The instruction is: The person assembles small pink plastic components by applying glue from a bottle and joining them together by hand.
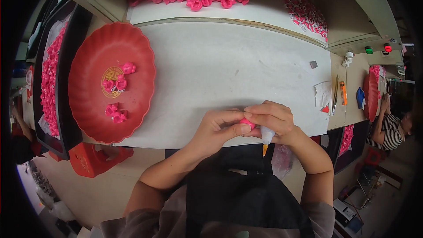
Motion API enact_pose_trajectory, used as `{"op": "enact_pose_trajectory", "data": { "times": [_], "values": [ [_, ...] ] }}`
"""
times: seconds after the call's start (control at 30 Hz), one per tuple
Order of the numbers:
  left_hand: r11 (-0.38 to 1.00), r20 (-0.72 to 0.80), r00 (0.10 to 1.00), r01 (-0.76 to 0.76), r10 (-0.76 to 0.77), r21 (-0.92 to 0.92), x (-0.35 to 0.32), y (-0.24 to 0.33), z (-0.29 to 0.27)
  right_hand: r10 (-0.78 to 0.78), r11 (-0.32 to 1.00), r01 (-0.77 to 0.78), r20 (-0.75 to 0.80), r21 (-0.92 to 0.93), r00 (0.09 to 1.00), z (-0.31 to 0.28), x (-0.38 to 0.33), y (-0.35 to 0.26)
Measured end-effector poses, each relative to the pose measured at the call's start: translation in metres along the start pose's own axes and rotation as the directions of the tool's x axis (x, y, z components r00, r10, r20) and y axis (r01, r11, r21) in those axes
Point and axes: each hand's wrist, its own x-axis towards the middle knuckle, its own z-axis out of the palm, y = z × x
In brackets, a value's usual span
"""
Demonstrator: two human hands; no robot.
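Note:
Above the near edge of the white-covered table (198, 70), my two hands meet around a small pink plastic piece (248, 123). My left hand (216, 125) pinches it between thumb and fingers. Against the same piece press the fingertips of my right hand (274, 117). That hand also holds a small white squeeze bottle (267, 133), its orange needle tip pointing down toward my black apron (229, 194). My fingers cover much of the piece. To the left, a red scalloped plate (88, 48) carries several pink pieces (121, 83).
Heaped pink pieces (194, 2) and smaller pink-and-white parts (304, 11) lie on the back shelf. A black tray (61, 143) of pink parts flanks the plate. On the right are an orange tube (343, 93) and a small grey block (313, 64). Another person (387, 130) sits far right.

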Motion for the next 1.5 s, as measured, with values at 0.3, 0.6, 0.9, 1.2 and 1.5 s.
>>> {"op": "enact_pose_trajectory", "data": {
  "times": [0.3, 0.6, 0.9, 1.2, 1.5],
  "values": [
    [0.999, 0.089, 0.995, -0.049, 0.047, 0.017, 0.000, -0.004, -0.010, 0.000, 1.000, 0.002, 0.111, -0.015, 0.994, -0.004, 0.004, 0.002],
    [0.997, 0.116, 0.993, -0.021, 0.012, 0.075, 0.004, -0.017, -0.019, -0.009, 0.998, 0.009, -0.004, -0.069, 1.000, 0.008, -0.004, 0.009],
    [0.992, 0.099, 0.995, -0.003, -0.010, 0.125, 0.005, -0.016, -0.018, -0.001, 0.999, -0.001, -0.042, -0.052, 0.999, 0.011, -0.006, 0.012],
    [0.992, 0.093, 0.996, -0.028, 0.017, 0.125, 0.007, -0.022, -0.019, 0.012, 0.997, -0.013, -0.015, -0.073, 1.000, 0.008, -0.006, 0.008],
    [0.988, 0.105, 0.994, -0.011, -0.005, 0.153, 0.010, -0.026, -0.029, 0.007, 0.999, -0.009, -0.043, -0.044, 0.999, 0.010, -0.005, 0.008]
  ]
}}
